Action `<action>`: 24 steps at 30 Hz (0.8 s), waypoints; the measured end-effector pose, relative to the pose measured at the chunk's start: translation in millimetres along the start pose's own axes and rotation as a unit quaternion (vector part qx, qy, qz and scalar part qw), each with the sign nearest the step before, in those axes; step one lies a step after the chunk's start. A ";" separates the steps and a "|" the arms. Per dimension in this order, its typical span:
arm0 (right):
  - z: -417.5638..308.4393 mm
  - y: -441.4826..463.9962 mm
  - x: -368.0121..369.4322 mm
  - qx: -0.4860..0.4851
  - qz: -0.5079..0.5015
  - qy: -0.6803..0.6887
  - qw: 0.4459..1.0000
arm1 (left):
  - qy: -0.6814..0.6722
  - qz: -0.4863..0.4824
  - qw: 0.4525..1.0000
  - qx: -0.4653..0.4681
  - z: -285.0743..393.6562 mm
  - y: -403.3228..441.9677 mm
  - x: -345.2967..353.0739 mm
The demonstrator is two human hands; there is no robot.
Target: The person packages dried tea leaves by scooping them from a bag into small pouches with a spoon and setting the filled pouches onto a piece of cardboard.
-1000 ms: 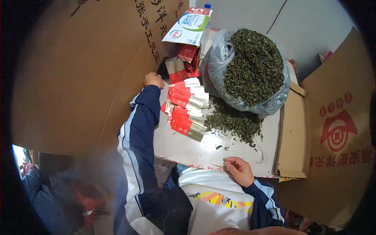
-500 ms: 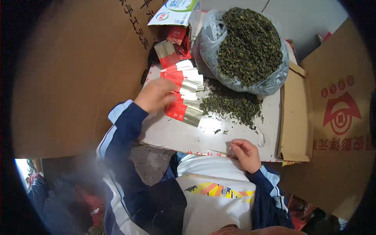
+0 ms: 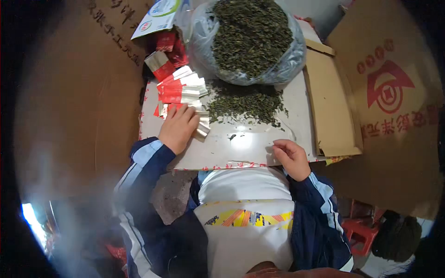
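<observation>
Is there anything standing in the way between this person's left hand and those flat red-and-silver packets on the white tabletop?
No, nothing visible stands in the way. The left hand already lies over part of the nearest flat red-and-silver packets; whether it grips one is hidden.

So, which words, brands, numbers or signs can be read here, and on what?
"张手工元宝": left carton; nearby characters cut off.
"安彭洋元", upside down: right carton, under a red coin logo; end characters and four circled ones unclear.
"伊利": white box; its blue lettering is cut off.
Red packets, table edge: print too small to read.
No readable numbers.
</observation>
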State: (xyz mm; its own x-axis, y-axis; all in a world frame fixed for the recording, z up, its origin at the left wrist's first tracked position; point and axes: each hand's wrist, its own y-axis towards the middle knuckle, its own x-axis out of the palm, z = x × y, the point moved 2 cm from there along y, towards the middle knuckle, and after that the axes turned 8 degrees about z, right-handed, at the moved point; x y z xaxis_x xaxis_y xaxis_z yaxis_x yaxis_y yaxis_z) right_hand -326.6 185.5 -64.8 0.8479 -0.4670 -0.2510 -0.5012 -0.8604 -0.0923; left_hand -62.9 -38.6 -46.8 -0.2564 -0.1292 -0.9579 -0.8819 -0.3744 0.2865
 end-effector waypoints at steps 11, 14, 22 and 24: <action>-16.3 31.9 -47.8 -0.172 0.127 -0.311 0.926 | 0.046 0.057 0.996 0.048 8.1 5.6 3.7; -18.9 53.1 -41.6 -0.187 0.101 -0.398 0.892 | 0.014 0.066 0.996 0.057 3.7 6.9 7.0; -7.6 73.4 -36.4 -0.090 0.025 -0.484 0.870 | -0.090 0.090 0.988 -0.084 10.5 19.3 -5.0; -4.9 75.2 -37.1 -0.101 0.035 -0.491 0.865 | -0.132 0.123 0.979 -0.100 18.1 27.6 -5.2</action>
State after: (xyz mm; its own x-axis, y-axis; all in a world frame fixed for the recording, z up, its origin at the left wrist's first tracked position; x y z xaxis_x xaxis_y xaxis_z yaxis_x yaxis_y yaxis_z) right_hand -394.9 137.1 -57.6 0.2115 -0.2066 -0.9553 -0.4217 -0.9010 0.1015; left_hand -93.1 -31.7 -34.3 -0.5668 -0.0062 -0.8238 -0.6933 -0.5366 0.4810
